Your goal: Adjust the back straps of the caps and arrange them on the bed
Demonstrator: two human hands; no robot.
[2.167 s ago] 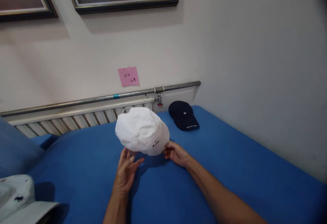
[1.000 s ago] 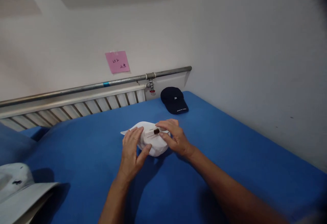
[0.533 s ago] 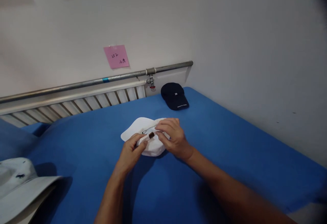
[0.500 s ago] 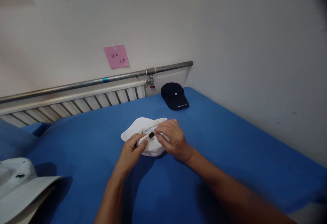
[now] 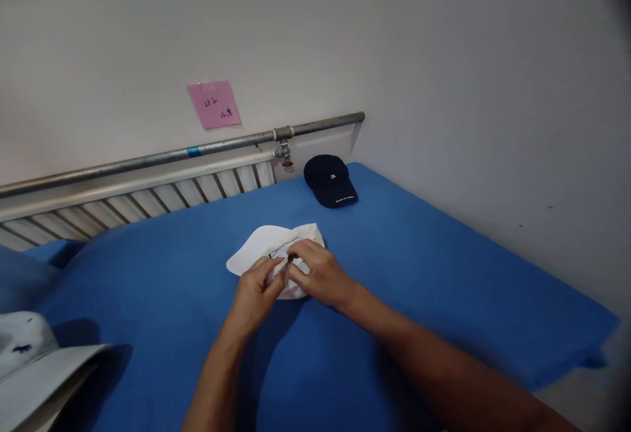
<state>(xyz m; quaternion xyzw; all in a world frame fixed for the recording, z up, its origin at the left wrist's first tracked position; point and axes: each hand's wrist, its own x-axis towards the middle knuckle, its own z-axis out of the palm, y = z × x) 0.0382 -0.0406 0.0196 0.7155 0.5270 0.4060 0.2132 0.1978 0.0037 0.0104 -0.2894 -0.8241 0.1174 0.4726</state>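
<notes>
A white cap (image 5: 261,248) lies upside down on the blue bed (image 5: 424,267), brim pointing away to the left. My left hand (image 5: 255,290) pinches the cap's back strap from the left. From the right, my right hand (image 5: 315,273) pinches the same strap, fingertips meeting the left hand's. The strap's small dark buckle is mostly hidden between the fingers.
A navy cap (image 5: 329,181) sits at the far end of the bed by the wall. A pale bucket hat (image 5: 34,369) lies at the near left. A radiator (image 5: 133,198) and metal pipe (image 5: 197,151) run along the back wall under a pink note (image 5: 213,104).
The white cap came down from the air onto the bed and was turned upside down. Both hands moved onto its back strap and closed in around the buckle.
</notes>
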